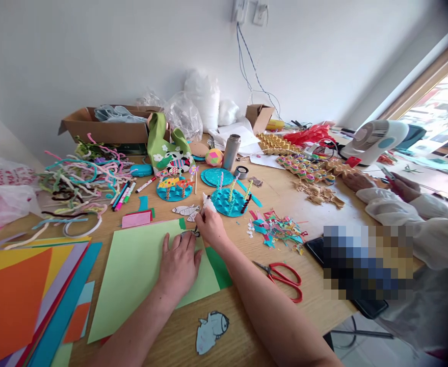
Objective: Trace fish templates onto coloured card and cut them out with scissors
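Note:
My left hand (178, 262) lies flat with fingers apart on a light green sheet of paper (128, 275), pressing near its top right. Under its fingertips a small dark-outlined cutout (187, 234) shows in part. My right hand (211, 227) is closed around a slim white marker (207, 203), its dark tip down beside those fingertips. Just beyond lie fish-shaped paper cutouts (186, 209). A larger fish cutout (212, 331) rests on the table nearer to me. Darker green paper (220, 270) sticks out from under the light green sheet.
Red-handled scissors (285, 278) and paper scraps (277, 229) lie to the right. Coloured sheets (13, 295) and pipe cleaners (82, 176) occupy the left. Blue decorated discs (229, 208) and a metal flask (232, 152) stand ahead. Another person's hands (401, 184) are at far right.

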Demonstrator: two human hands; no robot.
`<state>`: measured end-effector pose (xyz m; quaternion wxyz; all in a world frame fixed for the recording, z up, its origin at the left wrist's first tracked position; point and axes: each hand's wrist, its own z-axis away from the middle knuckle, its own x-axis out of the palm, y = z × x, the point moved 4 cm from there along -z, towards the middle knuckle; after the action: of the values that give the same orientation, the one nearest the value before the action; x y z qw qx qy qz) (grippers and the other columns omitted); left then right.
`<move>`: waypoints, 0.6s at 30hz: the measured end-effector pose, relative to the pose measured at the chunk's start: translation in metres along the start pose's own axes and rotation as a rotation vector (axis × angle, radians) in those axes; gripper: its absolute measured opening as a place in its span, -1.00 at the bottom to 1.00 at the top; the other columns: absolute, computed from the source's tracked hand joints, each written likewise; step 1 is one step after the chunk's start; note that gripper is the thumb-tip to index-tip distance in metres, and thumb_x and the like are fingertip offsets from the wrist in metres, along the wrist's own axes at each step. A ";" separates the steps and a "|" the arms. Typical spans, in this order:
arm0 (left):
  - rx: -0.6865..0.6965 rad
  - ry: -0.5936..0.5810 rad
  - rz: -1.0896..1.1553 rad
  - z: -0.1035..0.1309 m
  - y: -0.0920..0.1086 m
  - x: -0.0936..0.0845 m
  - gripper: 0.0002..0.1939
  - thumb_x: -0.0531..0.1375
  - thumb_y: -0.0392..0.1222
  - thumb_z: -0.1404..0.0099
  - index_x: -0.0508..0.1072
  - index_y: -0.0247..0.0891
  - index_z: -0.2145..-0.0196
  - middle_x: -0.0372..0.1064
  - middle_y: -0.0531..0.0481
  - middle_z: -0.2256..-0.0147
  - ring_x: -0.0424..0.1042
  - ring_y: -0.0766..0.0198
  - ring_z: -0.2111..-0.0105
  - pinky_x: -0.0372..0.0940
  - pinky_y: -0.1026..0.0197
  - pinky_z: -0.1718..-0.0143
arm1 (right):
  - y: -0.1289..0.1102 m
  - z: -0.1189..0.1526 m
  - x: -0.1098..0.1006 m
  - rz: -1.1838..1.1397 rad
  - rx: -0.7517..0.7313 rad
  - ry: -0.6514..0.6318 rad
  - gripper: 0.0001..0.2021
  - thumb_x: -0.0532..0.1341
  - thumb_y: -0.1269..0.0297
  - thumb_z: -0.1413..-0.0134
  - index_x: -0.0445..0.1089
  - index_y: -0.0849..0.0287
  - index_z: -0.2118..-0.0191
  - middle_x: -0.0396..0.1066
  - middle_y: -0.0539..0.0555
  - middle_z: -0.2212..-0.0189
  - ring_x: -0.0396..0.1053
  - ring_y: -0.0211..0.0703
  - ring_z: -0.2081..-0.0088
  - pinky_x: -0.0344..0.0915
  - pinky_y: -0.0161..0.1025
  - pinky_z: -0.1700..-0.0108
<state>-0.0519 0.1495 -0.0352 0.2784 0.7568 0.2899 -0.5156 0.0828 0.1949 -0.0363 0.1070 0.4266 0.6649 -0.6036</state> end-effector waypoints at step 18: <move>0.013 0.006 0.002 0.000 -0.001 -0.001 -0.66 0.08 -0.16 -0.36 0.40 -0.31 -0.03 0.41 -0.18 -0.04 0.35 -0.02 0.01 0.02 -0.27 -0.17 | 0.009 0.018 -0.006 -0.110 0.076 -0.037 -0.91 0.09 0.37 0.00 0.26 0.14 0.48 0.28 -0.06 0.62 0.28 -0.23 0.54 0.09 -0.35 0.45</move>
<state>-0.0529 0.1500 -0.0346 0.2730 0.7603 0.2868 -0.5149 0.0858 0.1752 -0.0438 0.0698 0.3821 0.6619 -0.6411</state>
